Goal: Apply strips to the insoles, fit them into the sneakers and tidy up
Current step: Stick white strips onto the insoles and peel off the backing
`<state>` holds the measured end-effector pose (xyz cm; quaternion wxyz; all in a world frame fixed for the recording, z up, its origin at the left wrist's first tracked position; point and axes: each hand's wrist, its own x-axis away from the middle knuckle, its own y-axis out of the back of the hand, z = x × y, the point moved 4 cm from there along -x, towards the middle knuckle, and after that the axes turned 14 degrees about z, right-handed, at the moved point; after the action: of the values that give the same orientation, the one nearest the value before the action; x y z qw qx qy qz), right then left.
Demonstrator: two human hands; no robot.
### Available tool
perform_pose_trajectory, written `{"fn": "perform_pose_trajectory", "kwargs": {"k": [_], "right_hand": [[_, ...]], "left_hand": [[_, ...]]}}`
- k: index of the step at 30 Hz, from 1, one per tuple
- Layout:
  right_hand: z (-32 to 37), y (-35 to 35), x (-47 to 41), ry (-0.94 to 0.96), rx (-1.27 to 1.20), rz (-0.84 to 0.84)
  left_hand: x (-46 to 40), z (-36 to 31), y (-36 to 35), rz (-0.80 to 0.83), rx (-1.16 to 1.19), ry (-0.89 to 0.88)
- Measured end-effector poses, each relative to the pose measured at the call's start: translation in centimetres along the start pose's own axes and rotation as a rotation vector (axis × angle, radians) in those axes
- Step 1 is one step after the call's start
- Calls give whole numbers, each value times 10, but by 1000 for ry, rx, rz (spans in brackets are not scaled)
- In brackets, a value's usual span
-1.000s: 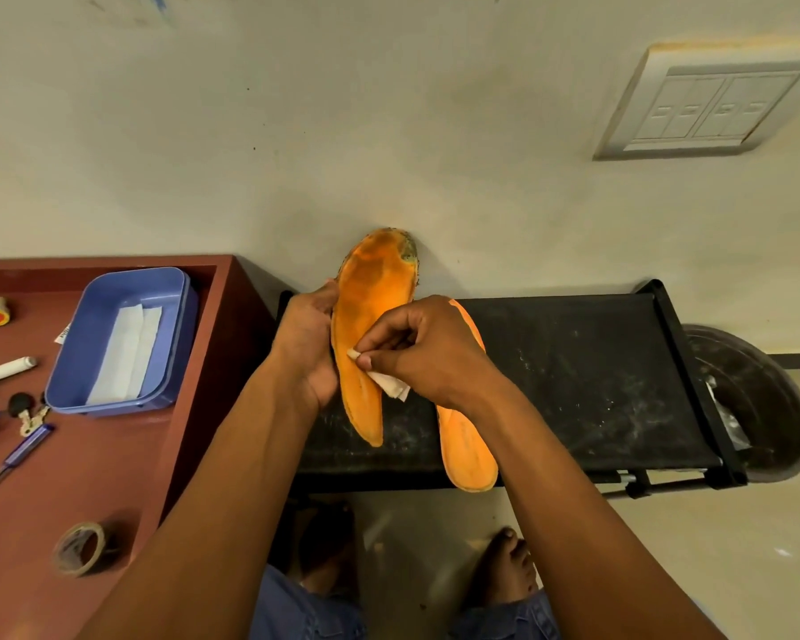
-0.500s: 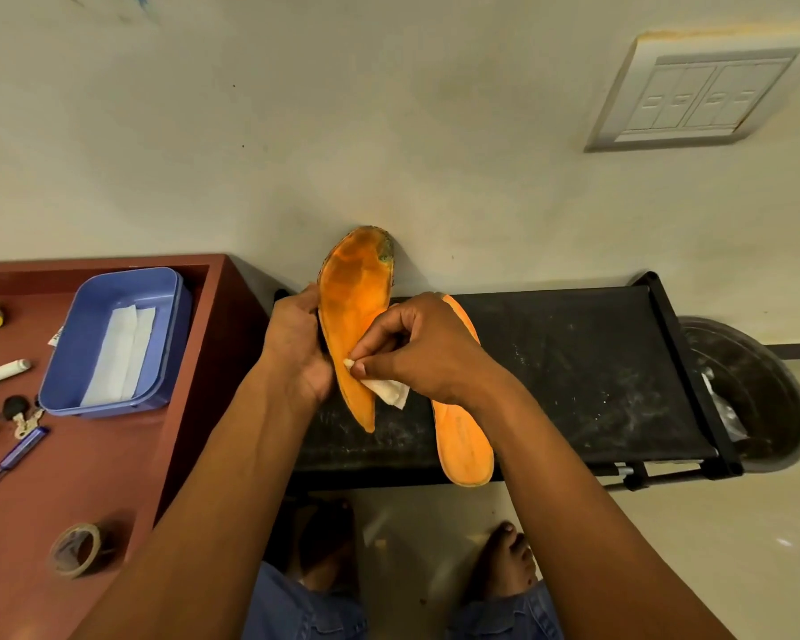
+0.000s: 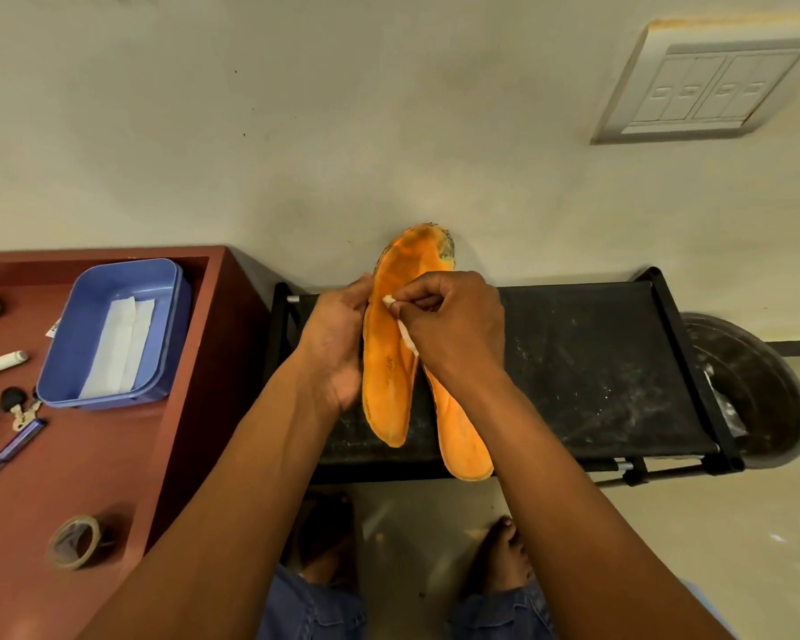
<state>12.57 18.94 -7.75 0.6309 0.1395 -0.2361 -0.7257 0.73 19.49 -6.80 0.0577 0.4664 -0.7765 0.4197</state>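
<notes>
My left hand [image 3: 338,344] grips an orange insole [image 3: 389,362] by its left edge, holding it upright over the black rack [image 3: 596,371]. My right hand [image 3: 453,321] pinches a small white strip [image 3: 405,332] against the insole's face. A second orange insole [image 3: 463,436] lies on the rack behind and below my right wrist, partly hidden. No sneakers are in view.
A red-brown table [image 3: 89,459] at left carries a blue tray [image 3: 112,330] with white strips, a tape roll [image 3: 72,542], keys, a pen-like tool and a white tube. A dark round bin [image 3: 753,390] stands at right. My bare feet rest on the floor below.
My right hand with the strip has moved up along the insole toward its toe end. The left hand keeps its grip on the insole.
</notes>
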Motion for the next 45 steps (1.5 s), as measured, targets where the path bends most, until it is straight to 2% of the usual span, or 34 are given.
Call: {"fn": "perform_pose_trajectory", "kwargs": {"k": [3,7,12,15,22,25,28,31,37,42,45], "right_hand": [[0,-5,-2,31,-138,181],[9,-13,2,81,-183,480],[16,-7,9,120,-188,663],[16,-7,9,102,-148,640],[7,-13,3,-20,43,271],[2,-7,1,-60,77,126],[-1,-4,0,-71,40,60],[0,-5,-1,-32,-31,125],[11,-15,4,68,-176,548],[19,-9,12,133,-210,711],[20,-8,14,130,-202,720]], "left_hand": [[1,-3,2,-17,26,8],[3,-7,8,-63,47,-1],[3,-6,11,-72,46,17],[1,-6,14,-74,21,15],[-3,-1,12,-69,2,-4],[-5,2,8,-17,-3,10],[-5,4,4,24,-5,24],[-5,2,5,13,-1,12],[-4,-6,19,-54,78,-28],[-5,-7,27,-82,81,-43],[-6,-8,29,-92,74,-50]]}}
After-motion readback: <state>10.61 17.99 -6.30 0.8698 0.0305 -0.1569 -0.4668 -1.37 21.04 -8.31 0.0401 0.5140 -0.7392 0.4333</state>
